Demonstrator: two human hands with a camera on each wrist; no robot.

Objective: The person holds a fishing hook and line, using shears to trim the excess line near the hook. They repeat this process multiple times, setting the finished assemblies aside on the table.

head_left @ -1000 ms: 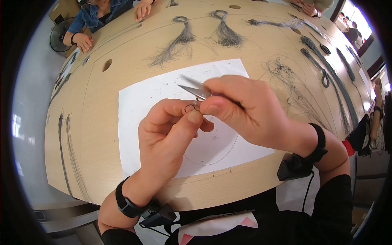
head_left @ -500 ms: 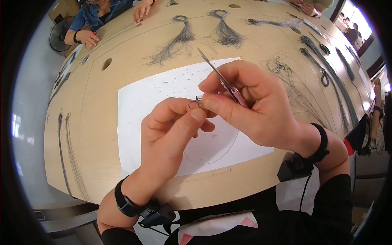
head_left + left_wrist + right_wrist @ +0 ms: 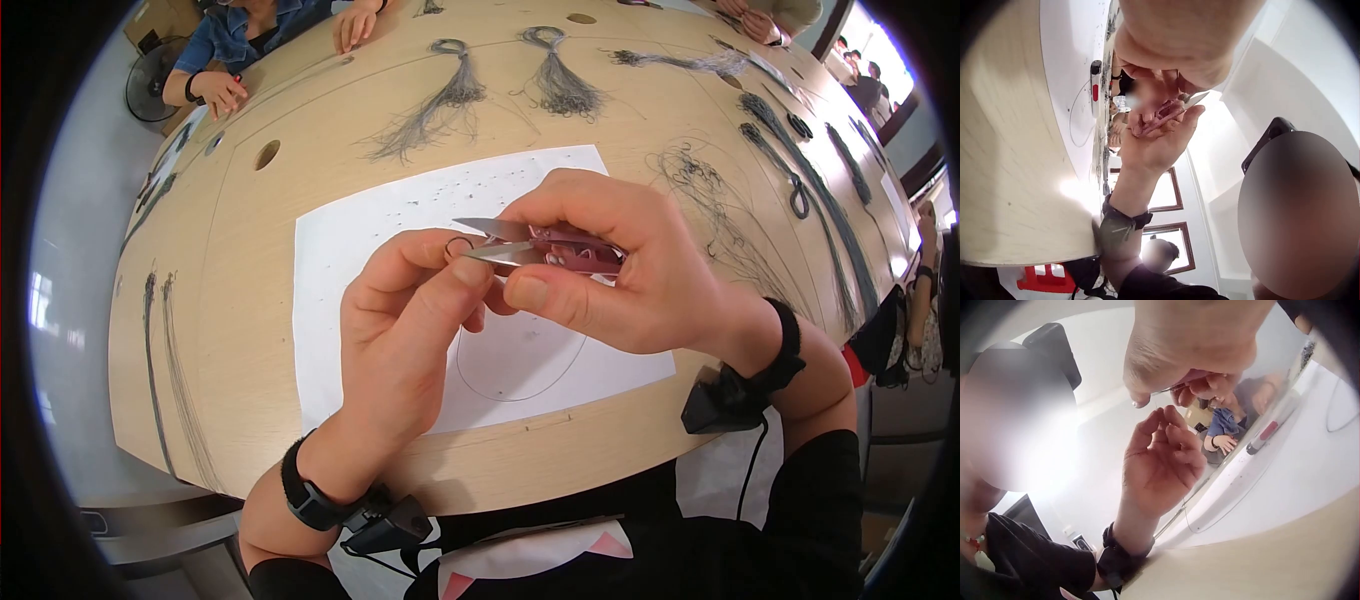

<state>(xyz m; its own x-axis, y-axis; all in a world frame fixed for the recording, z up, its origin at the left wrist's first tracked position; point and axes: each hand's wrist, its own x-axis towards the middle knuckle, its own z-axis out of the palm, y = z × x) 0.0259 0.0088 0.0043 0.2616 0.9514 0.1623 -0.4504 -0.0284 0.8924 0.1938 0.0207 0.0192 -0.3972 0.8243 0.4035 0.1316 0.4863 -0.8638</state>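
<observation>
My left hand [image 3: 400, 320] pinches a small dark fish hook [image 3: 457, 239] between thumb and forefinger, its bend sticking up above the fingertips. My right hand [image 3: 640, 290] holds a pair of pink-handled thread snips [image 3: 575, 252], their two blades spread and pointing left. The blade tips lie right at the left thumb and the hook. A thin line [image 3: 500, 400] curves in a loop over the white paper [image 3: 325, 300] below the hands. In the right wrist view the left hand [image 3: 1163, 465] shows palm-on, with the snips mostly hidden behind the right hand.
Small dark scraps dot the paper. A white pen-like thing with a red patch [image 3: 1095, 89] lies on it. Tied bundles of line [image 3: 560, 85] lie farther back, with a loose tangle [image 3: 700, 180] and dark bundles [image 3: 810, 190] at right. Another person's hand [image 3: 218, 92] rests at far left.
The snips first pointed left, swung up and away half a second ago, and now point left again with blades apart at the hook. The left hand keeps its pinch.
</observation>
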